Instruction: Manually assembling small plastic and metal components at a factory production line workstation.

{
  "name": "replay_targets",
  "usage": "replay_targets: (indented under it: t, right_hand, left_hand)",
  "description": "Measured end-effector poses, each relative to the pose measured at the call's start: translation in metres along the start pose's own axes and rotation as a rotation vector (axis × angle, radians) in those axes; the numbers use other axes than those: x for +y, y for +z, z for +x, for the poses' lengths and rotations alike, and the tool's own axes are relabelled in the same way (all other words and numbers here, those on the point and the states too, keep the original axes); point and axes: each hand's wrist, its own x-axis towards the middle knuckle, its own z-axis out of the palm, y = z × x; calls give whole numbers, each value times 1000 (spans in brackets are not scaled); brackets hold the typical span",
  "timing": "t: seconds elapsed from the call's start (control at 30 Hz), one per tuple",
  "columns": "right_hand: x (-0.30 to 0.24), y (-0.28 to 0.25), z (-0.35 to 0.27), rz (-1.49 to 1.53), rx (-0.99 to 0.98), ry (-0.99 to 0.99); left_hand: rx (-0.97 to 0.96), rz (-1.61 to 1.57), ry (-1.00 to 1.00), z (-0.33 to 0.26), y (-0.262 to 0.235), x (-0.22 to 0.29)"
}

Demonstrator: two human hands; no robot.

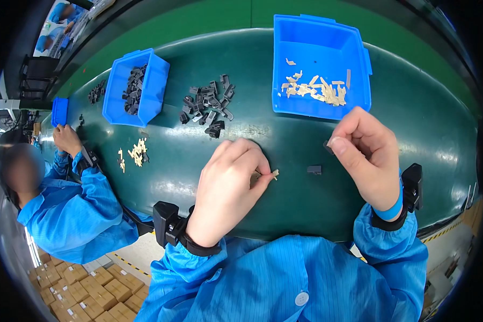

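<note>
The left hand [232, 182] is curled, thumb and forefinger pinching a small tan piece [274, 174] whose tip pokes out past the fingertips toward the right hand [366, 155]. The piece is thin and short; its long axis seems to run roughly sideways, from one hand toward the other, though most of it is hidden in the pinch. The right hand is also closed in a pinch, holding a small dark grey part [327, 146] at the ends of thumb and forefinger, on the side facing the left hand. So the two held bits point at each other across a modest gap, with neither hand touching the other.

Between the hands, a little nearer the right one and lying flat on the dark green desk [284, 209], sits a second dark grey part [314, 169], untouched. Just beyond the right hand stands a blue bin [284, 64] with a scatter of tan pieces [315, 88] inside. Beyond the left hand lies a loose heap of dark grey parts [208, 104], and farther off to its left a smaller blue bin [155, 80] holding more of them.

Well to the left, another person in a blue sleeve [86, 209] works with a hand [67, 139] on the same desk, a small cluster of tan bits [137, 153] beside it
</note>
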Motion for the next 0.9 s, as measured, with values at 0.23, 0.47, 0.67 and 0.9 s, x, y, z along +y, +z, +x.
replay_targets:
  t: [0.23, 0.47, 0.67, 0.9]
  right_hand:
    - [-3, 18, -5, -231, -78, -156]
    - [9, 31, -6, -479, -5, -440]
    - [8, 33, -5, -517, 40, -489]
    - [17, 32, -4, -508, 70, -554]
  left_hand:
    - [91, -656, -280, -5, -6, 14]
    - [219, -1182, -349, -4, 1, 25]
    - [171, -1310, -310, -7, 3, 24]
    - [244, -1167, -309, -8, 2, 35]
